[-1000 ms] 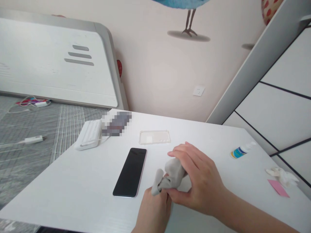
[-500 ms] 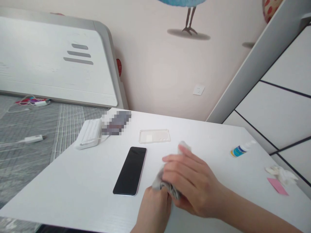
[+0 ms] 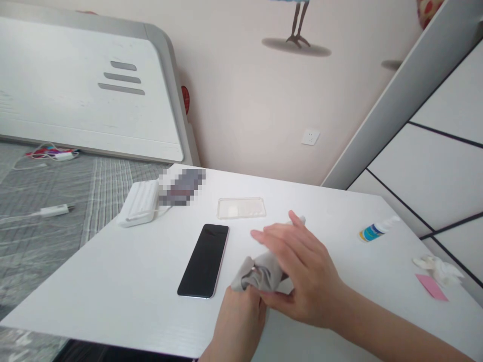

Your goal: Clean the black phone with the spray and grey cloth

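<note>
Just right of the black slab phone point(image 3: 204, 260), left hand point(image 3: 237, 322) pinches the soft grey microfibre cloth point(image 3: 260, 271) while right hand point(image 3: 302, 276) wraps it loosely, so bunch it into a firm flat pad.

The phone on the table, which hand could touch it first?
Probably the left hand. It sits just right of the phone, pinching the near end of the grey cloth. The right hand wraps the cloth farther from the phone.
</note>
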### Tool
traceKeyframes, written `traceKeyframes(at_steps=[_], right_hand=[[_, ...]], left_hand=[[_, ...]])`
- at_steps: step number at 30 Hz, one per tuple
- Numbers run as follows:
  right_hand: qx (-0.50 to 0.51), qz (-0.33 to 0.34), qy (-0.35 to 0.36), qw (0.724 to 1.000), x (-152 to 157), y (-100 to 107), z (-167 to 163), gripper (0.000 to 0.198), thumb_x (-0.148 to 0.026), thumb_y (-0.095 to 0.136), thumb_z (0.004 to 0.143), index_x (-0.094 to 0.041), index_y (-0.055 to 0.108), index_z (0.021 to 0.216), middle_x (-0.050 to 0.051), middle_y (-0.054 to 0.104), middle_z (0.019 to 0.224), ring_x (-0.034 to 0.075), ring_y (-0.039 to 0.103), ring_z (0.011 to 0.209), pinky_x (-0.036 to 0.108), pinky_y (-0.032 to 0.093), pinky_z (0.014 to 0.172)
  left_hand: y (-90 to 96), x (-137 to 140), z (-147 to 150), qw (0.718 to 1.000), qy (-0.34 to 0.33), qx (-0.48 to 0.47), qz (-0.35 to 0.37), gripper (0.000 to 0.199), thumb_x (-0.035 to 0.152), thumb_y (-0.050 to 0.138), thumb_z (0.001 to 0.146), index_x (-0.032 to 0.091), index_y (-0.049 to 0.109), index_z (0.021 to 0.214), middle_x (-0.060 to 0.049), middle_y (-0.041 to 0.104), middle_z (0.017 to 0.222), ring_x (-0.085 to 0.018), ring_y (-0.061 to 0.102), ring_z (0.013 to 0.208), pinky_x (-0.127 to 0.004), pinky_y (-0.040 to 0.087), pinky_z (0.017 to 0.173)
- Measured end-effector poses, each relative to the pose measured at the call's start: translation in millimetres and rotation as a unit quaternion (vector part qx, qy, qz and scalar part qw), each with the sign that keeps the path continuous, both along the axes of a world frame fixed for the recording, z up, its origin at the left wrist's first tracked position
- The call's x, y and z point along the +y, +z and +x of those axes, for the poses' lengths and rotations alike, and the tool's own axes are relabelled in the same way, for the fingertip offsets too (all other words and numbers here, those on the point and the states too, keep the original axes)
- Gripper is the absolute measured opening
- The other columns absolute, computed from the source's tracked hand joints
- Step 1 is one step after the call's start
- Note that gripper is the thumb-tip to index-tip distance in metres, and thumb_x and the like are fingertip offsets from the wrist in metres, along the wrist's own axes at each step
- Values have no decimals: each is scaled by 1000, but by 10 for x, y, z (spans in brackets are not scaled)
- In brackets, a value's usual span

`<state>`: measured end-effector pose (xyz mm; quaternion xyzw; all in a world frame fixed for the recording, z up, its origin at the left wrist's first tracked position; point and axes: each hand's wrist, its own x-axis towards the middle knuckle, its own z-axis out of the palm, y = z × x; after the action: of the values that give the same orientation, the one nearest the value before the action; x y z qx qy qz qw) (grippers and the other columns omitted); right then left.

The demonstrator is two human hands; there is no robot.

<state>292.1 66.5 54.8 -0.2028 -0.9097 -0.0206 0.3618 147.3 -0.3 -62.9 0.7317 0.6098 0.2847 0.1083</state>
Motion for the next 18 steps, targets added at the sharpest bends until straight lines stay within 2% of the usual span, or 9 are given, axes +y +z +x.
traceKeyframes(at_steps=[2,3,6,8,10,13,15,17,18], right_hand=[[26,-34,-35,998,11,-7,-4,52,-52,65,93,-10,62,122,14,73,115,28,67,117,51,33,126],[27,-36,-27,999,12,-5,-4,46,-51,64,94,-11,63,116,13,73,114,28,67,117,51,34,126],[-10,2,54,998,-4,16,4,21,-27,49,102,-15,66,105,8,75,107,22,68,114,44,28,129],[-27,26,79,996,-1,30,16,25,-19,43,104,-15,67,109,6,76,108,20,69,113,42,26,130],[-11,7,44,999,25,36,28,28,-34,51,104,-14,66,117,9,76,111,22,70,110,44,35,125],[36,-51,-21,998,61,42,37,55,-62,65,92,-13,65,118,13,75,111,28,72,106,49,50,112],[22,-51,-4,998,46,51,32,41,-52,62,96,-15,65,112,12,75,108,28,70,113,50,48,115],[-11,-12,44,999,9,57,21,22,-30,53,101,-15,67,108,8,76,105,24,68,117,47,37,124],[-23,10,63,998,-7,55,16,21,-20,48,101,-15,67,110,7,76,103,21,69,114,44,34,126]], left_hand=[[13,3,-11,1000,-9,8,-11,29,10,43,92,23,68,93,-4,69,72,-20,64,62,-28,53,60],[14,3,-12,1000,-14,14,-16,29,9,43,92,23,68,91,-4,69,71,-21,65,62,-28,52,60],[0,3,3,999,-24,25,-23,28,6,45,91,22,68,86,-5,69,71,-20,64,59,-28,50,58],[-3,5,13,999,-25,23,-23,28,5,46,90,21,68,89,-6,71,76,-20,65,60,-28,51,59],[11,7,11,999,-26,22,-21,30,5,44,89,21,69,95,-7,74,83,-20,68,65,-28,53,62],[30,6,-3,1000,-24,13,-11,32,5,43,90,21,69,99,-6,75,86,-20,70,69,-27,53,64],[14,1,-3,1000,-19,8,-5,28,6,44,90,21,68,92,-5,73,78,-18,68,63,-26,52,61],[-21,-7,7,1000,-11,5,1,25,5,47,89,21,65,83,-4,69,70,-17,64,57,-26,49,57],[-37,-10,12,1000,-5,3,6,25,5,48,88,22,64,80,-3,68,67,-17,63,54,-26,47,55]])
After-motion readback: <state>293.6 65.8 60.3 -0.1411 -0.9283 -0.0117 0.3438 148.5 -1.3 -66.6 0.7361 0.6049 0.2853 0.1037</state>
